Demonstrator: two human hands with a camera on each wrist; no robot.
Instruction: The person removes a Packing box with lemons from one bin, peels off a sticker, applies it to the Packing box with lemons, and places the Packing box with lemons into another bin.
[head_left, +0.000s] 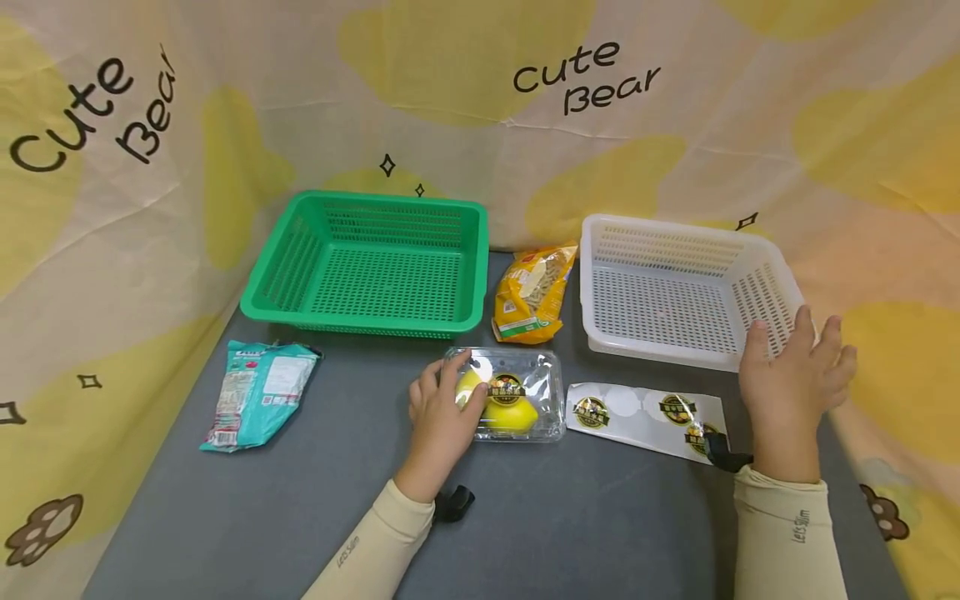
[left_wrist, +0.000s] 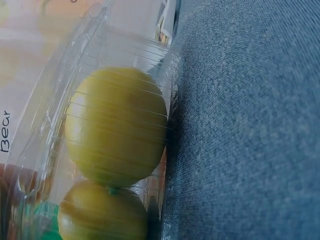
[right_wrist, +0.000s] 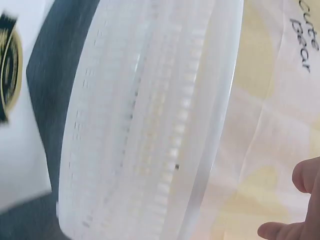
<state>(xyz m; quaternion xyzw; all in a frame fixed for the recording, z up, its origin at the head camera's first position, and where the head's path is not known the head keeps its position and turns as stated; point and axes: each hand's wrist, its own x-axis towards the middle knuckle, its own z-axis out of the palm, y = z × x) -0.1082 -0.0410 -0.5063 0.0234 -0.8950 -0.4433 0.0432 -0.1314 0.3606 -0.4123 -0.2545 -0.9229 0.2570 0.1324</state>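
My left hand [head_left: 441,417] rests on the left end of a clear plastic fruit box [head_left: 551,408], its thumb and forefinger over the lid. Inside sit two yellow, lemon-like fruits [left_wrist: 117,127]; a round black-and-gold sticker [head_left: 507,389] is on the lid. In the left wrist view the ribbed box side shows close up, without the hand. Fingers spread and holding nothing, my right hand [head_left: 793,383] is at the front right corner of a white plastic basket [head_left: 660,354]. To its left lies a white sheet of round stickers [head_left: 637,417], some spots on it blank.
A green basket [head_left: 367,327] stands at the back left. Between the baskets leans a yellow snack bag [head_left: 531,296], and a teal snack bag [head_left: 258,396] lies at the left. A printed cloth [head_left: 450,75] hangs around the back and sides of the grey table [head_left: 585,533].
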